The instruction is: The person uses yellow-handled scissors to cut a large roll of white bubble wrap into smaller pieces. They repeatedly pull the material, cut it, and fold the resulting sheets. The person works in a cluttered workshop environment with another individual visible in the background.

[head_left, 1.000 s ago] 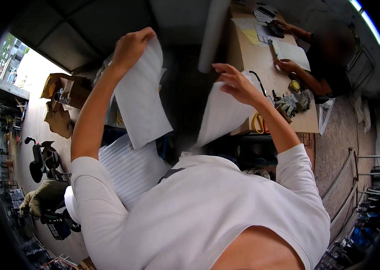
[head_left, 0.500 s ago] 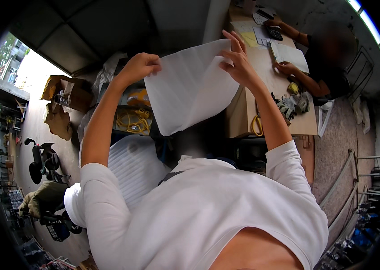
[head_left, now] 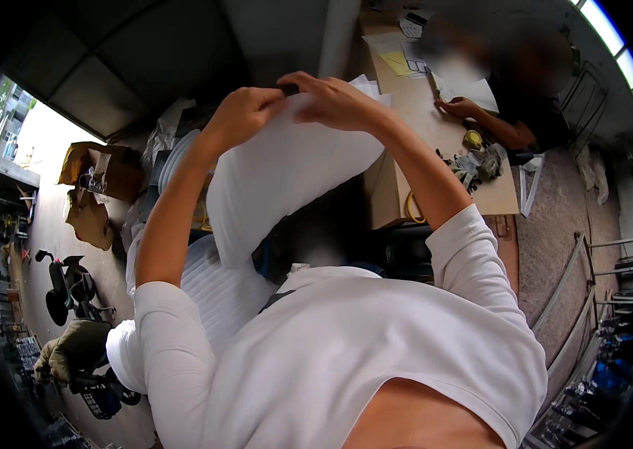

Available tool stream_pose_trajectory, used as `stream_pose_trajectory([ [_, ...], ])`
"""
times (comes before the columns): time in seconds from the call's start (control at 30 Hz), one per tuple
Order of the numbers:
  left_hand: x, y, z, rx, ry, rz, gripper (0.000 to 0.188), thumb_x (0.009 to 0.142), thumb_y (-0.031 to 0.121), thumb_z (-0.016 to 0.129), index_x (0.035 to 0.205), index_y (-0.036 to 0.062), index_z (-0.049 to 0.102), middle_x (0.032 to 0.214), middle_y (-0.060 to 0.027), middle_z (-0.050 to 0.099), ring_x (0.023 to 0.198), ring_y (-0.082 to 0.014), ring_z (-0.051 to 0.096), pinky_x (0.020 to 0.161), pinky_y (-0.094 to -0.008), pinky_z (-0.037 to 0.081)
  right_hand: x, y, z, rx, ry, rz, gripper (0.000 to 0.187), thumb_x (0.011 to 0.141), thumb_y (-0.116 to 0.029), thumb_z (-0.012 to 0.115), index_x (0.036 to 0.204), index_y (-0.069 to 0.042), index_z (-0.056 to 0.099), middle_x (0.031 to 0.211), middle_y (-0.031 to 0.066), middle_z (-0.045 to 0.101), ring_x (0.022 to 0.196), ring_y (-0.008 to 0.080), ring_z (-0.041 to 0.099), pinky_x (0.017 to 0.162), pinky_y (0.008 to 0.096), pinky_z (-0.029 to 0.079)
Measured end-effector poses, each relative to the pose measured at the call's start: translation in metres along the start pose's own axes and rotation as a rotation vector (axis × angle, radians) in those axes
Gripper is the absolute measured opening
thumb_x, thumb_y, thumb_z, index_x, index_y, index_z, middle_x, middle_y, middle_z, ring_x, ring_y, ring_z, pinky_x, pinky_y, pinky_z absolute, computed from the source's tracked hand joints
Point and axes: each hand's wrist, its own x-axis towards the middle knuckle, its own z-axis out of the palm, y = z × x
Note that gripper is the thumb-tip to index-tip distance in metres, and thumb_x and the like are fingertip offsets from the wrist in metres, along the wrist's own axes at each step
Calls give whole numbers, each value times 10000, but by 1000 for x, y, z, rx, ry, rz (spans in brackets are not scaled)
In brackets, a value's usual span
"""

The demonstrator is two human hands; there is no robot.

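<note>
Now the left hand (head_left: 244,118) holds the top of a thin white sheet (head_left: 286,168) in bent fingers. The right hand (head_left: 340,103) is just beside it, fingers stretched out; whether they pinch, one cannot tell. The sheet hangs left of the wooden desk (head_left: 497,196), partly in front of white ribbed sheeting (head_left: 228,295).
</note>
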Motion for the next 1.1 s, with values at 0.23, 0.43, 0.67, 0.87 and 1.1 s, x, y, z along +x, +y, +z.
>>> stream_pose_trajectory([
  [0.23,3,-3,4,-490,-114,-129,228,797,138,491,604,22,528,503,39,398,497,-39,333,472,-210,274,-16,6,18,-217,441,-471,230,528,-22,657,714,-83,536,618,17,478,605,193,481,555,293,359],
  [0.43,2,-9,45,-435,-192,-114,183,773,117,514,623,15,536,528,12,431,526,-49,370,504,-207,312,-54,18,41,-206,532,-444,269,473,-10,629,700,-96,511,589,9,426,556,178,426,516,284,321],
  [0.67,36,-78,16,-50,258,-198,225,799,147,471,630,2,502,502,-36,401,498,-96,363,480,-255,313,-82,13,42,-190,372,-531,199,536,-12,598,685,-95,495,600,21,441,591,177,441,545,284,318],
  [0.87,-3,-205,-149,424,629,-316,285,846,271,423,828,30,575,715,-114,581,649,-236,550,613,-316,407,-208,80,85,12,-307,-211,116,658,-164,599,735,-95,546,705,40,537,739,206,530,651,324,381],
  [1.1,-49,-197,-180,651,696,-310,288,864,280,409,886,48,578,820,-112,605,759,-283,577,659,-331,437,-245,109,66,91,-407,406,286,724,-141,578,959,8,513,889,191,532,890,341,495,771,379,395],
])
